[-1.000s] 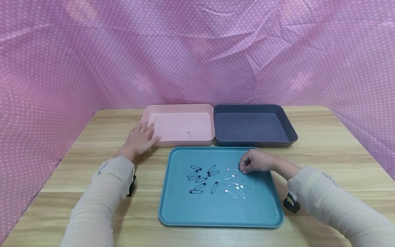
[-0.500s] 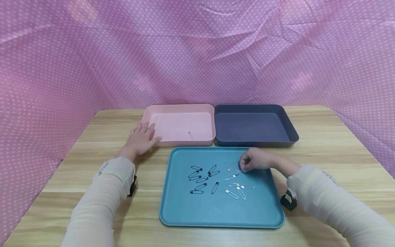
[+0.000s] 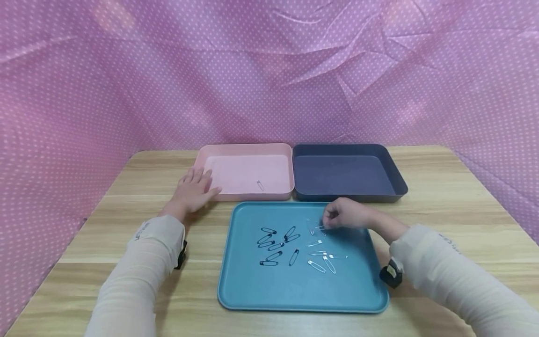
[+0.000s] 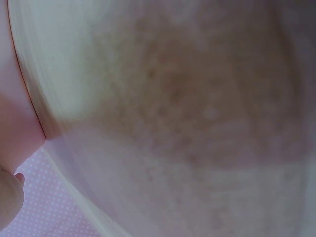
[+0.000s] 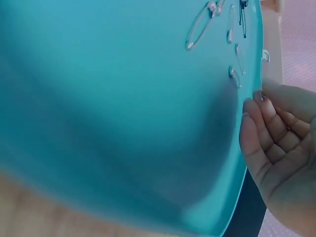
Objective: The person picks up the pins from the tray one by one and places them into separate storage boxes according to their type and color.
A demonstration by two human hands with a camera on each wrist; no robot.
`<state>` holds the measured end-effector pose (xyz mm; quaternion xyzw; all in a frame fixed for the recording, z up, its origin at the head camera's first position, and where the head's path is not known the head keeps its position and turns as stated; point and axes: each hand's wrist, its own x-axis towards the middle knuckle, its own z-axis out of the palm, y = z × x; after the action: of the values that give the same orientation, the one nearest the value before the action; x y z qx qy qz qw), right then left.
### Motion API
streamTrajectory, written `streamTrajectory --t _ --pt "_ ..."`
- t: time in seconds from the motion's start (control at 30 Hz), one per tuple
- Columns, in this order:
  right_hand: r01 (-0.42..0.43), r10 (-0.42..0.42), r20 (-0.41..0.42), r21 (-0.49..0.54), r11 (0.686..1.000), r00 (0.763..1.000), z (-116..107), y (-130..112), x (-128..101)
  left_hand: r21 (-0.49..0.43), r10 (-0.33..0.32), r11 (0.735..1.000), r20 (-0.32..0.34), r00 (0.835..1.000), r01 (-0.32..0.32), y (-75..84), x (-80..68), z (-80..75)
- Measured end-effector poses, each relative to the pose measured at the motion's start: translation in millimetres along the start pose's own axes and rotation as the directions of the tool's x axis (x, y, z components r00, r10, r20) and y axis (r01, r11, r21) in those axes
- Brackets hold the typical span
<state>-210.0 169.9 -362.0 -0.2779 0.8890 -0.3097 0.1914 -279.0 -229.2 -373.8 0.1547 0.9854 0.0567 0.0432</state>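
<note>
Over the far right part of the teal tray (image 3: 252,290), your right hand (image 3: 345,217) has its fingers curled, the tips pinching at a silver safety pin (image 3: 321,229); whether the pin is off the tray floor cannot be told. Your right wrist view shows the fingertips (image 5: 256,106) bent together just beside the tray's rim. More silver pins (image 3: 322,260) lie nearer you on the tray, and a cluster of dark pins (image 3: 273,243) lies toward its left middle. Your left hand (image 3: 191,189) rests flat on the wooden table (image 3: 442,206), fingers straight and spread, holding nothing, its fingertips touching the near left corner of the pink tray (image 3: 246,147). One silver pin (image 3: 260,185) lies inside that pink tray. Touching its right side stands the dark blue tray (image 3: 391,171). Your left wrist view is blurred.
</note>
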Motion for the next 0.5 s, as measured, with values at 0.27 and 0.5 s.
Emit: streamTrajectory --t 0.27,0.5 --pt "-0.014 0.028 -0.124 0.110 0.994 0.992 2 -8 10 0.004 0.003 1.000 -0.011 1.000 -0.003 -1.1 -0.9 -0.8" --pt "-0.032 0.069 -0.224 0.167 0.985 0.972 4 -14 19 0.000 0.012 1.000 -0.014 1.000 -0.012 -0.4 -0.9 -0.2"
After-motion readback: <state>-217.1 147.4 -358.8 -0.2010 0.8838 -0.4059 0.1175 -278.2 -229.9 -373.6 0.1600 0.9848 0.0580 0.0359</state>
